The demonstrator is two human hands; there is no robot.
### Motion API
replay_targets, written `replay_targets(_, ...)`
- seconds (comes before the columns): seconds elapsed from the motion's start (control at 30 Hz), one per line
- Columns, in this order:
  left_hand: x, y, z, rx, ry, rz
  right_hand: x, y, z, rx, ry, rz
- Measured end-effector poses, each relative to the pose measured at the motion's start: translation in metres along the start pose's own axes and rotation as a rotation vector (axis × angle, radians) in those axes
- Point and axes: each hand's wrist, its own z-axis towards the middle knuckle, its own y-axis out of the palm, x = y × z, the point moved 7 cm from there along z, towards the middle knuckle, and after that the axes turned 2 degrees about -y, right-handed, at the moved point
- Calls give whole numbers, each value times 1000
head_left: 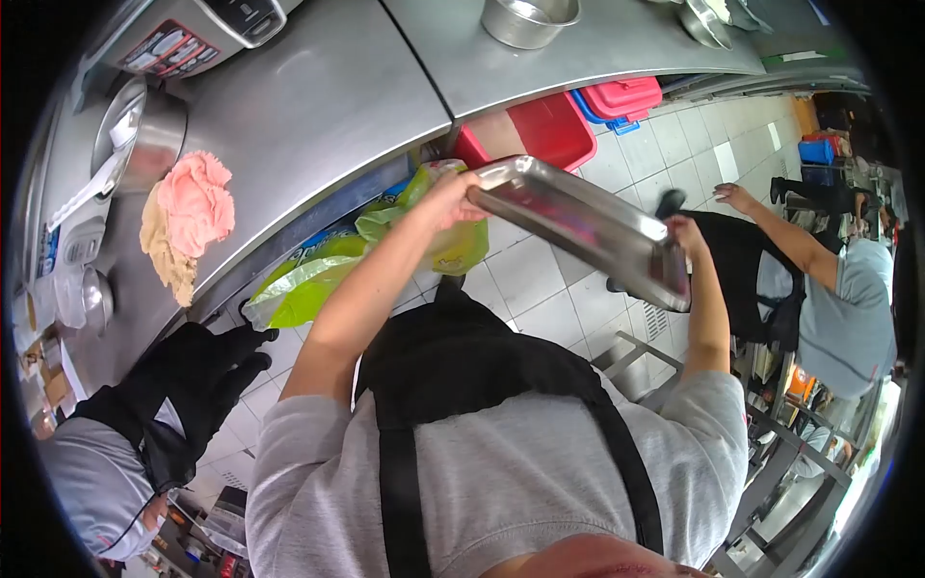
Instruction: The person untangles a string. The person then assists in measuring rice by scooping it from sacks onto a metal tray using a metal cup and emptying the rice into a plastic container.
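Note:
A shiny rectangular stainless steel tray (578, 217) hangs in front of my body, tilted down toward the right. My left hand (448, 202) is closed around its upper left corner. At the opposite end my right hand (684, 236) grips the edge; the fingers are partly hidden behind the rim. Reddish and purple reflections show on the tray's surface, and I cannot make out anything lying in it. Just below my left hand are green plastic bags (318, 279) under the steel counter (308, 96).
A pink cloth (198, 202) and a beige cloth (166, 246) lie on the counter near a metal pot (159, 135). A metal bowl (530, 24) stands farther along. Below is a red bin (554, 130). One co-worker (125, 433) is at left, another (838, 299) at right.

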Motion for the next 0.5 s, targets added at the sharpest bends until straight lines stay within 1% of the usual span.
replay_targets(0.03, -3, 4, -13, -16, 16, -21, 1, 6, -21, 43, -146, 2)
replay_targets(0.07, -8, 11, -29, -31, 33, -41, 4, 11, -51, 157, 132, 15)
replay_targets(0.1, -13, 16, -43, -65, 42, -63, 4, 22, -80, 160, 299, 156)
replay_targets(0.17, -25, 25, -65, -165, 43, -48, 17, 32, -116, 238, 325, 316)
replay_targets(0.2, -29, 27, -78, -179, 53, -24, 28, 33, -127, 243, 320, 316)
replay_targets(0.27, -40, 31, -104, -275, 11, -28, 31, 30, -146, 343, 147, 442)
replay_targets(0.3, -38, 29, -127, -280, 16, -29, 17, 33, -158, 355, 166, 492)
replay_targets(0.37, -35, 20, -170, -255, 24, 153, -22, 37, -170, 364, 137, 521)
replay_targets(0.4, -40, 9, -180, -256, 30, 157, -46, 40, -174, 371, 112, 559)
replay_targets(0.47, -32, -23, -198, -161, 300, 181, -122, 55, -188, 433, 39, 641)
replay_targets(0.5, -27, -38, -213, -157, 327, 129, -157, 66, -190, 370, -55, 747)
